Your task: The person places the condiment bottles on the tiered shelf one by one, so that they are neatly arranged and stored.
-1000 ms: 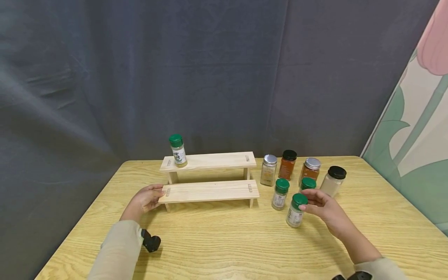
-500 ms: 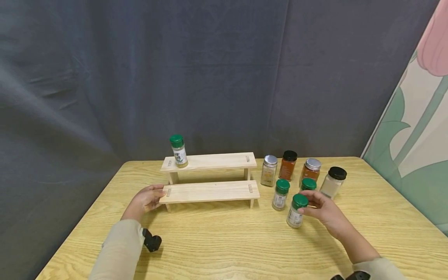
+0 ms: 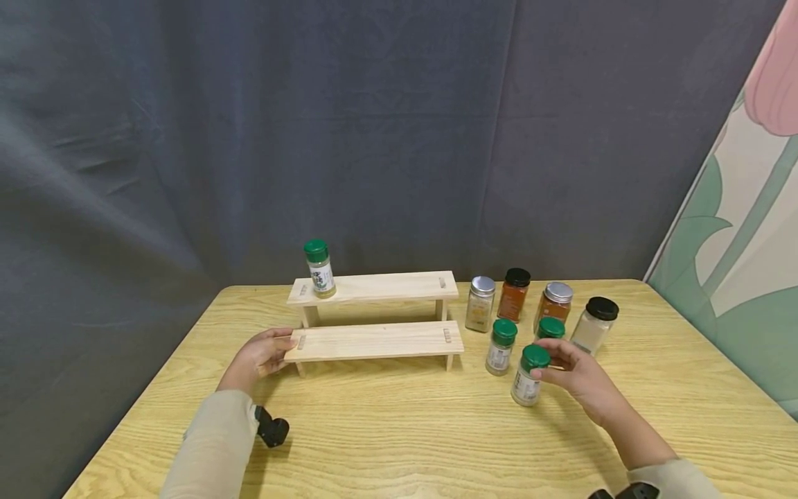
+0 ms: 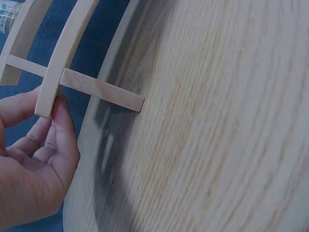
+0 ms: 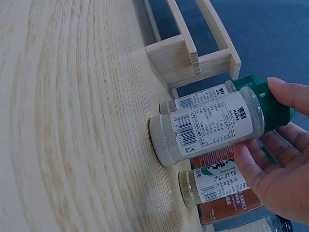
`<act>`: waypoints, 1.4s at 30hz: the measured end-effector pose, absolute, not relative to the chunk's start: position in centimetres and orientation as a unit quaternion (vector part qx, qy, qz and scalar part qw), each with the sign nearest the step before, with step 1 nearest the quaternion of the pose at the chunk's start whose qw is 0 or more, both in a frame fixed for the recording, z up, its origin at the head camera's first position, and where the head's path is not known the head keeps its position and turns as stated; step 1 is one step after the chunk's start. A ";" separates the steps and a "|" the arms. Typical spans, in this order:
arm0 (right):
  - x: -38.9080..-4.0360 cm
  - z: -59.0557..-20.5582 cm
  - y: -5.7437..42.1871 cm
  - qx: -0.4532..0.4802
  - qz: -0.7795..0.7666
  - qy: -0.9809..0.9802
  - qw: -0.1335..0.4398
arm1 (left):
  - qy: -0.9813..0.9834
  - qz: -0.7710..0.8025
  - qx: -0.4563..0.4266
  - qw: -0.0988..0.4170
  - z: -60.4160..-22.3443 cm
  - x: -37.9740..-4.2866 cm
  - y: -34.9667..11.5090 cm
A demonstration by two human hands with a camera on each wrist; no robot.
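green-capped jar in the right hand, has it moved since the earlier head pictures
No: in the head view, the held green-capped jar stays put relative to the table.

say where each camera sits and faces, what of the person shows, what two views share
Head: worn on the head, facing forward and down at table, tiered wooden rack and spice jars; left grip, right grip and sleeves show.
Left wrist: worn there, facing the rack's front board; only the left grip shows.
Right wrist: worn there, facing a green-capped jar; only the right grip shows.
Head and right wrist share that jar and rack.
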State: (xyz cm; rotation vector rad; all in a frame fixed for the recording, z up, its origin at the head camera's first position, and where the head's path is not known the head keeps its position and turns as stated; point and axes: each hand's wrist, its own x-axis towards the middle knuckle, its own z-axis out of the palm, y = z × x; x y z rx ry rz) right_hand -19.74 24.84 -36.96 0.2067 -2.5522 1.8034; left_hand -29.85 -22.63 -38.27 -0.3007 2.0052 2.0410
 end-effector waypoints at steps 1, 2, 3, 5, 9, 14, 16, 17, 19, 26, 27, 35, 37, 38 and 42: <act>-19.7 -36.9 24.9 0.068 0.574 -0.816 0.007 | 0.692 0.702 -0.103 0.131 -38.2 -29.9 -22.6; -19.7 -36.9 24.9 0.070 0.572 -0.817 0.009 | 0.694 0.700 -0.101 0.131 -38.2 -30.0 -22.6; -19.7 -36.8 24.9 0.070 0.570 -0.819 0.012 | 0.696 0.699 -0.103 0.130 -38.1 -30.1 -22.5; -19.7 -36.7 25.0 0.069 0.566 -0.821 0.017 | 0.699 0.696 -0.100 0.130 -38.0 -30.2 -22.5; -19.7 -36.5 25.0 0.063 0.563 -0.824 0.023 | 0.701 0.694 -0.097 0.130 -38.0 -30.4 -22.5; -19.7 -36.2 25.1 0.063 0.552 -0.831 0.032 | 0.700 0.697 -0.093 0.129 -38.0 -30.6 -22.5; -19.7 -36.0 25.1 0.062 0.543 -0.837 0.036 | 0.702 0.694 -0.093 0.128 -37.9 -30.6 -22.5; -19.7 -35.9 25.1 0.065 0.539 -0.839 0.039 | 0.705 0.692 -0.092 0.128 -37.9 -30.7 -22.4; -19.6 -35.7 25.1 0.065 0.534 -0.842 0.044 | 0.709 0.687 -0.092 0.129 -37.9 -30.7 -22.4; -19.4 -35.1 24.9 0.078 0.541 -0.836 0.057 | 0.718 0.680 -0.089 0.120 -37.9 -30.7 -22.3; -19.3 -35.0 24.8 0.081 0.545 -0.833 0.058 | 0.718 0.680 -0.087 0.121 -37.9 -30.6 -22.4; -18.8 -34.2 23.8 0.118 0.581 -0.801 0.079 | 0.720 0.678 -0.082 0.126 -38.2 -30.1 -22.6; -18.7 -33.9 23.5 0.118 0.583 -0.800 0.081 | 0.719 0.678 -0.081 0.127 -38.3 -29.9 -22.6; -18.6 -33.7 23.3 0.117 0.584 -0.799 0.080 | 0.719 0.679 -0.080 0.128 -38.4 -29.9 -22.6; -18.5 -32.8 22.6 0.111 0.588 -0.798 0.075 | 0.714 0.683 -0.077 0.132 -38.7 -29.9 -22.8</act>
